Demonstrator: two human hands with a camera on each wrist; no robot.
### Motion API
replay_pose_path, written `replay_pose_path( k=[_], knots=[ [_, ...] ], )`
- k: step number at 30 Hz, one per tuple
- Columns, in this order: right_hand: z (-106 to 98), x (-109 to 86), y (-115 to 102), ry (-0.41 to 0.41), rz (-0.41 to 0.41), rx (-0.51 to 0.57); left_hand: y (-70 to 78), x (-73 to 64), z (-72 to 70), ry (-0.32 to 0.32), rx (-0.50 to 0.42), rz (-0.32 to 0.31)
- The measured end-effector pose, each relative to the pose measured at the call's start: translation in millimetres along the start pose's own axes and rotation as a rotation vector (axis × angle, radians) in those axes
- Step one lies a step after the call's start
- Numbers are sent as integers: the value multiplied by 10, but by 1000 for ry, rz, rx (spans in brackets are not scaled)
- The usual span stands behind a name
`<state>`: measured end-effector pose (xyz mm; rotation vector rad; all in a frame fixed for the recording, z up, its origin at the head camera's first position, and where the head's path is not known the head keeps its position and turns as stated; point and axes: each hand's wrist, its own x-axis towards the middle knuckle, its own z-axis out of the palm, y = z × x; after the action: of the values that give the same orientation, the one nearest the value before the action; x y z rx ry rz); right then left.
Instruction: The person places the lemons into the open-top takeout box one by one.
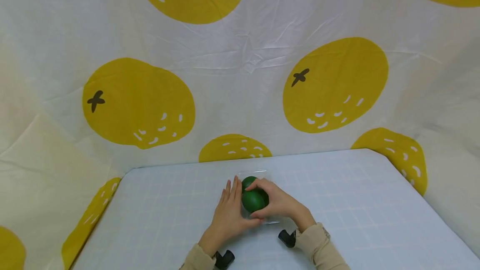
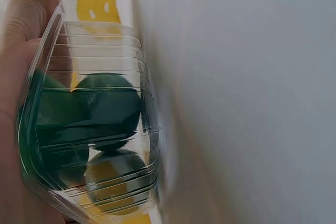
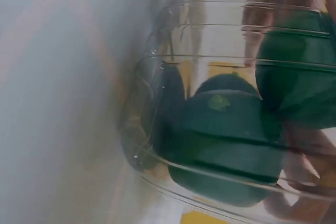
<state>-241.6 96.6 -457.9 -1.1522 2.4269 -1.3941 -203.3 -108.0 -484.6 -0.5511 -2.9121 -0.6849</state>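
A clear plastic container (image 1: 262, 171) with ribbed walls stands on the table and holds several round green fruits (image 2: 107, 108). My right hand (image 1: 279, 201) reaches over its right side and grips one green fruit (image 1: 254, 201) between thumb and fingers. In the right wrist view that fruit (image 3: 299, 72) is higher than the large green fruit (image 3: 226, 145) behind the clear wall. Another green fruit (image 1: 248, 181) shows just beyond my right fingertips. My left hand (image 1: 228, 216) lies along the container's left side, fingers straight and pointing away, thumb stretched across the near side.
The table (image 1: 161, 203) has a pale checked cover. Behind it hangs a white cloth (image 1: 240, 95) printed with large yellow fruits. Black wrist cameras (image 1: 225, 259) sit on both wrists, close above the tabletop.
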Motion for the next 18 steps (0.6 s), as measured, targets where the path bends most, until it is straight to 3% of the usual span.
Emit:
replay_pose_path(
  k=[5, 12, 18],
  knots=[
    [7, 14, -29, -25, 16, -42, 1, -3, -4, 5, -4, 10],
    [31, 19, -66, -43, 117, -135, -1, 5, 1, 19, 3, 20],
    [44, 13, -50, -44, 115, -150, -2, 6, 6, 18, 10, 17]
  ],
)
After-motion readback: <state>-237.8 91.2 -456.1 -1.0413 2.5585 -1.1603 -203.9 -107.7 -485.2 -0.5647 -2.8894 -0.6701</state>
